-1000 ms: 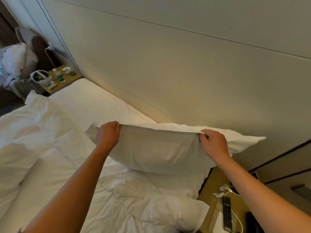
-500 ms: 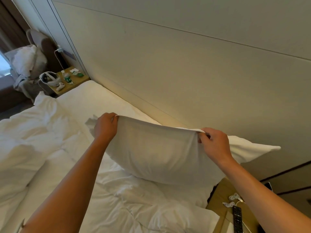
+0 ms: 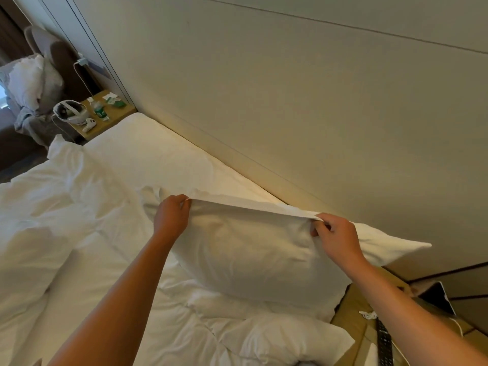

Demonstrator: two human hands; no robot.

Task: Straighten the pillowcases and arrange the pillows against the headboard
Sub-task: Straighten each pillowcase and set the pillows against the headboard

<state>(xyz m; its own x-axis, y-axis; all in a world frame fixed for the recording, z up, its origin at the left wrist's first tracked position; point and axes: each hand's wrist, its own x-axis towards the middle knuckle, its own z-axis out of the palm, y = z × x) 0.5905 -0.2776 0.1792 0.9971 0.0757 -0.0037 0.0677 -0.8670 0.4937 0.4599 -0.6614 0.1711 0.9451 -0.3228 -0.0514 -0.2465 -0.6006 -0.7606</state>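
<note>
A white pillow (image 3: 250,257) in its pillowcase stands on edge on the bed, close to the beige padded headboard (image 3: 290,114). My left hand (image 3: 171,219) pinches the top edge of the pillowcase near its left end. My right hand (image 3: 336,237) pinches the same edge further right, and the fabric is stretched between them. The case's loose end (image 3: 390,247) sticks out to the right past my right hand. A second white pillow (image 3: 148,159) lies flat against the headboard at the far left.
A rumpled white duvet (image 3: 52,228) covers the bed. A wooden nightstand (image 3: 361,315) at lower right carries a remote (image 3: 384,342) and cable. The far nightstand (image 3: 111,114) holds a bottle, a headset and small items. A chair with linen (image 3: 29,83) stands beyond.
Both hands have kept their grip on the pillowcase's top edge while lifting it slightly, and the pillow has shifted a little. My view has swung left and down.
</note>
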